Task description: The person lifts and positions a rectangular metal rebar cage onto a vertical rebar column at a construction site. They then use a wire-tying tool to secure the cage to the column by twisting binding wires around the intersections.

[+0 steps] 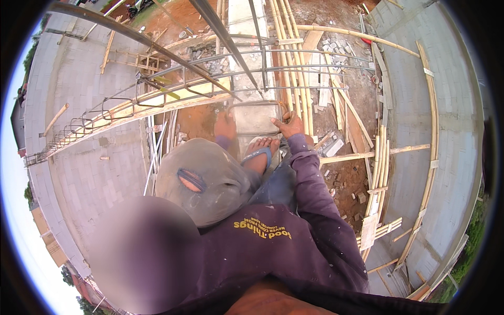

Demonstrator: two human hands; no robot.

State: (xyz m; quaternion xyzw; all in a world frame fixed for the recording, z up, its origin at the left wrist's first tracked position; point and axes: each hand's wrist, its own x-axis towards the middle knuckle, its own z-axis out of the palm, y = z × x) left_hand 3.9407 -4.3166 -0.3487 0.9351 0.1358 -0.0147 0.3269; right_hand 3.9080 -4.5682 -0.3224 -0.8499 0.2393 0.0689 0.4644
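Observation:
A rust-brown bent steel stirrup [256,103] lies level across the top of the narrow concrete ledge [256,119] in front of me. Its right end, where more than one bar seems to overlap, is gripped by my right hand [292,126], thumb pointing inward. My left hand [225,126] is closed at the stirrup's left end; its fingers are partly blurred. Just beyond the stirrup, dark upright reinforcing bars [231,44] rise from the ledge. My foot in a blue flip-flop [258,155] rests on the concrete close behind my hands.
To the left runs a reinforcing-bar cage [100,116] along a yellowish formwork board [157,103]. Long horizontal bars [315,69] cross ahead. Bamboo poles [294,68] stand at the right, with more bamboo scaffolding [379,173] along the grey block wall [409,115]. Rubble [346,63] lies far below.

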